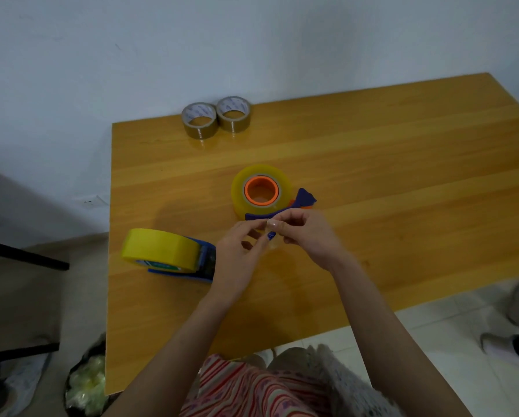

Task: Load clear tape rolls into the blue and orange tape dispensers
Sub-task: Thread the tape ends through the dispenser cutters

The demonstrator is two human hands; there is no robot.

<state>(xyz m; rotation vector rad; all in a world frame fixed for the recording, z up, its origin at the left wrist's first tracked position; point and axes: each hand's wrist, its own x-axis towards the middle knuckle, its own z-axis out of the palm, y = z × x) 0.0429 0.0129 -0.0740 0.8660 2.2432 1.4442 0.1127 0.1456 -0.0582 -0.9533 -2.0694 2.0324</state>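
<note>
The left hand [237,254] and right hand [308,236] meet just below mid-frame, fingertips together, pinching a clear tape end [274,243] that is hard to make out; just above them the orange dispenser [247,191] carries a clear tape roll [286,188] on the desk [402,176]; at left of centre the blue dispenser [205,267] holds a second roll [159,246]; two brown tape rolls [199,120] stand touching at upper centre.

left hand [237,254] and right hand [308,233] meet; fingers [285,219] pinched together
</note>
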